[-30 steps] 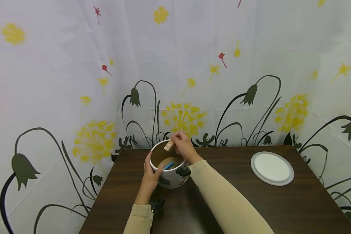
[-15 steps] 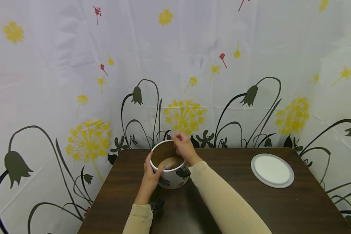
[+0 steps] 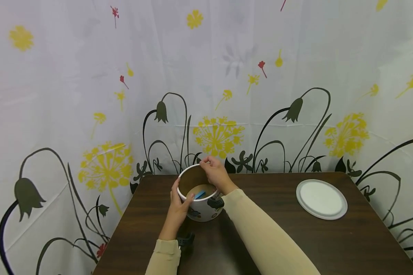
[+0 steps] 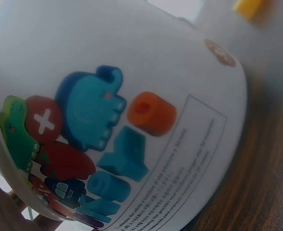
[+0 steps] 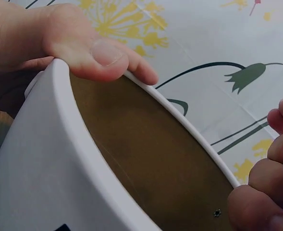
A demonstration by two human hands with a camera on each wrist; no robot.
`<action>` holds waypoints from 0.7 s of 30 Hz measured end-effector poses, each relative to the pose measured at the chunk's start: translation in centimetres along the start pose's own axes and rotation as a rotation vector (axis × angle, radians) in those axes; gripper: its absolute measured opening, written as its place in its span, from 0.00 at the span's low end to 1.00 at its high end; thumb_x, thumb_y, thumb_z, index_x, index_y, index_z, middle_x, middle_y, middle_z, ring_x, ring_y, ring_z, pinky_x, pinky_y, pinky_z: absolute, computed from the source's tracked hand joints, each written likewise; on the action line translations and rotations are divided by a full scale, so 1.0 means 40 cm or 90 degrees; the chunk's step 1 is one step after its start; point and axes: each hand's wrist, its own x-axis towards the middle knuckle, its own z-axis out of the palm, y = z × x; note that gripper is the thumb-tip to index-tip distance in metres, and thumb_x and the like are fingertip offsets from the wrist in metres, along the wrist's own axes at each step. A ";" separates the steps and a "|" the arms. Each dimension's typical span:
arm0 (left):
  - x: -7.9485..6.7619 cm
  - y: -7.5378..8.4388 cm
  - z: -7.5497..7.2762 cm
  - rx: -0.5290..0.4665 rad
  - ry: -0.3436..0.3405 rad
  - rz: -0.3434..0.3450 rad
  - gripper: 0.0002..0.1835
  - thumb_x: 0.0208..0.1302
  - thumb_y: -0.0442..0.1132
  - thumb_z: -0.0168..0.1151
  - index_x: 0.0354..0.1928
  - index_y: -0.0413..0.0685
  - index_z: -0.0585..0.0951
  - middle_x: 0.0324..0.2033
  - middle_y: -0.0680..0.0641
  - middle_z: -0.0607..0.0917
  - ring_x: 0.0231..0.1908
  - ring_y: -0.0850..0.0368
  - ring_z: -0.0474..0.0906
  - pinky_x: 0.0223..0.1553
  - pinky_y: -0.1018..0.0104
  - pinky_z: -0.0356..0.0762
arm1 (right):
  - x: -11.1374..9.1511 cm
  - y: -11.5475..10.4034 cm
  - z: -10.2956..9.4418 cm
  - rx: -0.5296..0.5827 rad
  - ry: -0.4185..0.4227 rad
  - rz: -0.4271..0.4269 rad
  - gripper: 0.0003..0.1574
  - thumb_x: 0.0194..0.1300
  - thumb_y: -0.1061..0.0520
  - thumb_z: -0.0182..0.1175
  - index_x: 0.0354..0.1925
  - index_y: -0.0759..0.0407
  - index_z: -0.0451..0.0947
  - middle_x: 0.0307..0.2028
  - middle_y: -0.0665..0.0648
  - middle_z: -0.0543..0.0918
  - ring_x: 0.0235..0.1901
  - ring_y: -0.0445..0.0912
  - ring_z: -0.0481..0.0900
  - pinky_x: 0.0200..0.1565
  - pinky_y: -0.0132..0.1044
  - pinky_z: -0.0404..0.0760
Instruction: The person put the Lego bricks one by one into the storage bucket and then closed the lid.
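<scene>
A white bucket [image 3: 203, 210] with printed toy shapes stands tilted on the table, showing its brown inside. My left hand [image 3: 177, 206] grips the near left rim, thumb over the edge. In the right wrist view the left hand's thumb [image 5: 107, 55] hooks over the white rim. My right hand [image 3: 217, 173] is at the far right rim, fingers curled, with nothing showing at its fingertips. Its curled fingers [image 5: 268, 183] appear at the right edge of the right wrist view. On the bucket's bottom lies a blue stick-like piece [image 3: 199, 194].
To the right on the dark wooden table [image 3: 268, 229] lies a round white lid [image 3: 321, 199]. A floral curtain [image 3: 282, 68] hangs right behind the table's far edge. In the left wrist view a blurred yellow thing [image 4: 248, 8] shows at the top.
The pale, pinkish piece in my right fingertips one second ago no longer shows there. The blue piece, obscured in the middle frame, shows again. Both hands have stayed at the bucket.
</scene>
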 end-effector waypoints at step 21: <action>0.018 0.011 -0.020 -0.008 -0.025 -0.025 0.47 0.78 0.55 0.64 0.87 0.73 0.46 0.82 0.34 0.53 0.76 0.25 0.62 0.73 0.27 0.66 | -0.034 0.021 0.039 -0.228 0.069 -0.238 0.07 0.81 0.54 0.60 0.40 0.51 0.79 0.17 0.46 0.65 0.17 0.39 0.60 0.25 0.32 0.63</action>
